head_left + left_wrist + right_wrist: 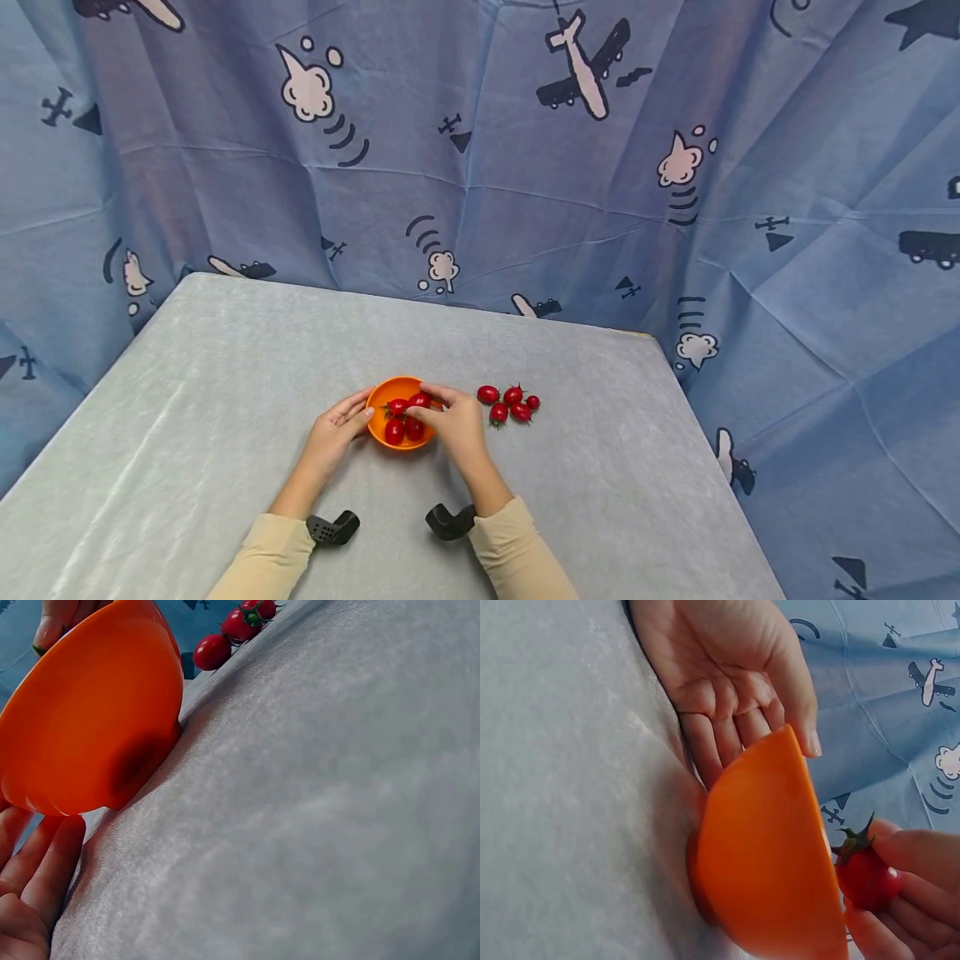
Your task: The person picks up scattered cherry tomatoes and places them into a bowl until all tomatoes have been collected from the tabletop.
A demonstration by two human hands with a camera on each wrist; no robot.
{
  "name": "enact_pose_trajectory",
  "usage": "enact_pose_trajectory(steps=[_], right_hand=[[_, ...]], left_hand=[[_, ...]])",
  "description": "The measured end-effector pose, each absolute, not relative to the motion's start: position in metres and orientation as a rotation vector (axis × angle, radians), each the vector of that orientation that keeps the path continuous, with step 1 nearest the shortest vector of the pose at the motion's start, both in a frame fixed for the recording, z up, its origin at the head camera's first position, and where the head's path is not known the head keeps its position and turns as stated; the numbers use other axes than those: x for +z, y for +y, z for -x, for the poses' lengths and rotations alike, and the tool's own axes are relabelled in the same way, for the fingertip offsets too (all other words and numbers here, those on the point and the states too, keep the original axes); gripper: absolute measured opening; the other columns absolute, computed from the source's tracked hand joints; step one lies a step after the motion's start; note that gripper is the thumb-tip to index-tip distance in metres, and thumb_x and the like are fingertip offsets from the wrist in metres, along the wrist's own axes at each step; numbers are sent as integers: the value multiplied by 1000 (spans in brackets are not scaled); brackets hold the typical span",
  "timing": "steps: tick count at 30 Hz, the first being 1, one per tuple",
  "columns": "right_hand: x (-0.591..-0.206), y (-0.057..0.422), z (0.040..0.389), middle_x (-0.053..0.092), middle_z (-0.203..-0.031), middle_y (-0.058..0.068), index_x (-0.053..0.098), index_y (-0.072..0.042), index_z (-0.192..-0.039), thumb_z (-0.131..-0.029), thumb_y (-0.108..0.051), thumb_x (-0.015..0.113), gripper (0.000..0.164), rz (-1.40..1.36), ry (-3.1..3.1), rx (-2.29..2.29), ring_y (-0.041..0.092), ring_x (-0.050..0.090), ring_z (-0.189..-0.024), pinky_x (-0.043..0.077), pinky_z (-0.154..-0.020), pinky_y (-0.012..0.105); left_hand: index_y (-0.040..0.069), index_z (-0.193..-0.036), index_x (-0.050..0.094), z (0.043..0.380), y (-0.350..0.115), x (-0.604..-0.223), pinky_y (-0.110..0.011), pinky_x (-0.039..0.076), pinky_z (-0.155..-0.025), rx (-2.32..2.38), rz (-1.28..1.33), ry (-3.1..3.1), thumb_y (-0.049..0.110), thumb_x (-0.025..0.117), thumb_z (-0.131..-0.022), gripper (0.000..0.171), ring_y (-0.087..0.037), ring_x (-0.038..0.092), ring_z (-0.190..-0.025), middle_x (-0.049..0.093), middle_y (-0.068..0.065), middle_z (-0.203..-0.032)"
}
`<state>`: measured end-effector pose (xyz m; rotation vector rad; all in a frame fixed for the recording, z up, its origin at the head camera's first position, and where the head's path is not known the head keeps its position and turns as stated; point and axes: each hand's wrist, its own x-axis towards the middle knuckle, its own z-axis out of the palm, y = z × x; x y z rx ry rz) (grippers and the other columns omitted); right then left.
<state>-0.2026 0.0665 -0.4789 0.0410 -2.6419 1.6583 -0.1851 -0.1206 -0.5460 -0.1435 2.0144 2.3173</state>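
An orange bowl [403,445] stands on the grey-white table with several cherry tomatoes [394,431] inside. My left hand [335,428] holds the bowl at its left side, fingers along the outer wall and thumb at the rim. Over the right part of the bowl, my right hand [459,421] pinches a cherry tomato [868,881] between thumb and fingers. Its green stalk end shows in the right wrist view, close to the bowl's rim. From the left wrist, the bowl [97,712] hides most of the right hand.
Several more cherry tomatoes [521,412] lie grouped on the table right of the bowl. A blue patterned curtain [480,183] hangs behind the table [225,350] and along its sides. Black wrist devices [333,528] sit at both sleeve cuffs.
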Motion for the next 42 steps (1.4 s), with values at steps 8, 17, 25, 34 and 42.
enact_pose_trajectory(steps=[8,17,25,34,42], right_hand=[[-484,60,205,74,-115,15,78,-5,-108,-76,-15,86,34,-93,-2631,1664,29,65,-119,55,-95,39],[-488,52,204,73,-117,14,78,-7,-109,-77,-15,86,34,-95,-2664,1680,30,64,-119,55,-96,40],[-491,46,204,75,-113,12,78,-7,-109,-77,-16,86,35,-175,-2696,1590,28,66,-115,55,-96,39],[-492,42,203,76,-110,11,77,-6,-110,-77,-15,85,35,-242,-2725,1504,26,68,-111,56,-95,37],[-491,39,201,76,-109,10,77,-4,-110,-78,-14,85,34,-306,-2751,1384,21,71,-104,59,-87,31]], left_hand=[[1,-145,49,184,-122,-545,-12,51,-85,2304,148,2016,15,59,-100,49,11,61,-103,51,-20,-146],[2,-145,49,183,-121,-545,-12,51,-86,2303,147,2007,16,59,-100,48,11,61,-103,52,-19,-146],[0,-145,48,184,-121,-544,-12,51,-86,2322,125,2000,14,59,-100,48,11,60,-104,51,-21,-146],[0,-145,48,183,-121,-544,-11,51,-86,2313,122,2014,15,59,-100,49,12,60,-103,51,-21,-147],[-1,-145,48,183,-121,-544,-12,51,-86,2326,118,2003,14,59,-100,48,12,61,-103,51,-21,-146]])
